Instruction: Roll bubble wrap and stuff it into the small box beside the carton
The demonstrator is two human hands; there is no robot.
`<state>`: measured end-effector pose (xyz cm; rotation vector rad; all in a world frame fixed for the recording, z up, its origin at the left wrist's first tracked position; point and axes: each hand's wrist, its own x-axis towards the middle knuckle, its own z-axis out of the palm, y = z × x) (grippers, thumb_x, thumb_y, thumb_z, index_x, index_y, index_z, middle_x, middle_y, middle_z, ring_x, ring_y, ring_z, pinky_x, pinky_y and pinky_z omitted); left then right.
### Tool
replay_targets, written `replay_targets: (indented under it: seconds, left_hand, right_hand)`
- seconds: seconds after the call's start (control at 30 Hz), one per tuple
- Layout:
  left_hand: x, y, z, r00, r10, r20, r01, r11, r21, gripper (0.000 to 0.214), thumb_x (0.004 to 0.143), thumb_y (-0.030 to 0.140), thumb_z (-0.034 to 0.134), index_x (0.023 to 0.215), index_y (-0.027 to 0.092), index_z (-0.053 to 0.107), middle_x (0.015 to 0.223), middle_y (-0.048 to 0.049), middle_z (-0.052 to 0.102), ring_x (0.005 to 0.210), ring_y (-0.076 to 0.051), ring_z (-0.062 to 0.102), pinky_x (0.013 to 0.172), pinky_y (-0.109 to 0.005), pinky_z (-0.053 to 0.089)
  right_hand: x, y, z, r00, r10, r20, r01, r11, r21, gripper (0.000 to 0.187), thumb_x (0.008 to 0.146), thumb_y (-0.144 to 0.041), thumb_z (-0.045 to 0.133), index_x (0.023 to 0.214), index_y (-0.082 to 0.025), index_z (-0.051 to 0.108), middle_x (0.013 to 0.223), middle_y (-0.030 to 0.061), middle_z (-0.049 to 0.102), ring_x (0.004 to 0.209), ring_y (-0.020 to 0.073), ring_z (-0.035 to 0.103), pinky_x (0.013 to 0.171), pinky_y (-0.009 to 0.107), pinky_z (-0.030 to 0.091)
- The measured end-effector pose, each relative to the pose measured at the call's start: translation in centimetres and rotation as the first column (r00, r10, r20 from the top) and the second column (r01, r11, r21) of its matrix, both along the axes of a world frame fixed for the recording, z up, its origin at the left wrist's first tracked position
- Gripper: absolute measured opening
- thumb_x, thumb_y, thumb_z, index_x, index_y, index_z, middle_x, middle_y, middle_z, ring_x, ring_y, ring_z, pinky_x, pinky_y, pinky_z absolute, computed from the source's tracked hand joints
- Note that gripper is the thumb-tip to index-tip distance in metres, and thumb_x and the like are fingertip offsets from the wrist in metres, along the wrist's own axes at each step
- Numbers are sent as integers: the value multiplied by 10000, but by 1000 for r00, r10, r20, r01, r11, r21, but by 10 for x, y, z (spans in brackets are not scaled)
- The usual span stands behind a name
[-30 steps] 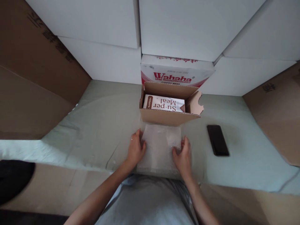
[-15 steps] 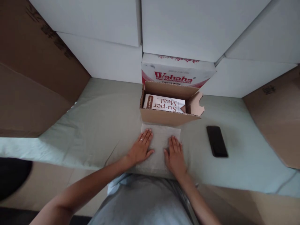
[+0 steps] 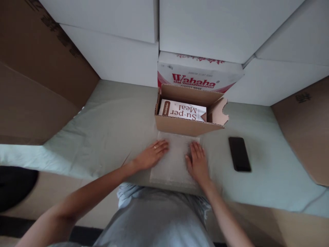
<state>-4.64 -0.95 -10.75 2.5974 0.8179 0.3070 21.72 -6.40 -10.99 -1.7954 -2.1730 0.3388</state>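
A sheet of clear bubble wrap lies flat on the pale green table cover in front of me. My left hand rests palm down on its left edge, fingers stretched out toward the right. My right hand presses flat on its right part, fingers together and pointing away from me. Just beyond the wrap stands an open brown cardboard box with a white "Su-per Meal" carton lying inside.
A black phone lies to the right of the box. A red and white "Wahaha" carton sits behind it under stacked white boxes. Brown cardboard cartons stand at the left and right.
My hands went from gripping the wrap's sides with bent fingers to lying flat on it. The left hand has since slid leftward and turned its fingers to the right.
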Motion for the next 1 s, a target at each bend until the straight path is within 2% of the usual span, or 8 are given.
replay_targets:
  seconds: [0.13,0.27,0.37,0.5,0.6,0.73,0.83,1.0]
  left_hand:
    - [-24,-27,16,977,-212,17,213,975,-69,492,838,32,388,1307,165,452,1404,-107,455,1399,-218,238,1136,-418,261]
    - [-26,-40,17,960,-281,12,281,953,-118,612,752,57,491,1349,157,400,1437,-128,404,1407,-251,210,1144,-455,229]
    - [-19,-40,10,962,-270,46,274,956,-107,458,831,124,498,1287,157,471,1398,-123,460,1382,-250,280,1136,-442,249]
    - [-10,-36,7,978,-54,201,98,971,-216,293,922,223,442,1188,174,554,1216,-96,617,1216,-198,505,1053,-369,385]
    - [-8,-33,12,938,197,284,-79,922,-380,257,938,258,422,1104,178,601,1081,-79,665,1051,-175,594,936,-332,469]
    - [-5,-31,13,889,377,260,-209,839,-502,273,940,302,405,1000,174,639,949,-64,680,881,-167,632,812,-313,509]
    - [1,-33,10,858,454,239,-298,820,-489,277,921,308,434,1078,176,620,1022,-76,682,940,-188,636,856,-339,504]
    - [8,-35,5,811,549,203,-471,818,-330,352,897,269,465,1230,170,521,1063,-95,652,956,-201,614,861,-363,497]
  right_hand:
    - [5,-19,0,984,174,-32,-176,983,-47,537,913,-286,398,1429,-179,297,1499,113,301,1410,246,195,1120,509,247]
    - [2,-21,-5,986,156,-52,-160,985,-68,512,920,-275,393,1419,-186,321,1505,113,287,1409,248,196,1118,525,244]
    - [6,-21,-1,974,167,-150,-176,983,-50,468,931,-274,381,1393,-199,368,1484,110,333,1402,242,221,1113,523,256]
    - [27,-32,21,896,224,-384,-266,962,-58,521,922,-462,376,1385,-223,381,1414,106,440,1364,250,309,1082,492,330]
    - [41,-44,32,859,193,-474,-275,955,-109,716,827,-661,401,1381,-206,393,1408,133,438,1330,300,359,1056,506,359]
    - [39,-52,19,874,-28,-485,-44,990,-136,467,862,-441,527,1278,-233,489,1200,111,611,1152,242,553,969,437,460]
    - [30,-49,1,836,-230,-497,204,973,-107,377,878,-346,519,1236,-230,501,957,75,680,881,193,656,788,363,544]
    - [19,-40,-9,885,-186,-427,228,973,48,508,874,-273,520,1357,-209,375,1002,103,653,877,198,636,764,361,535]
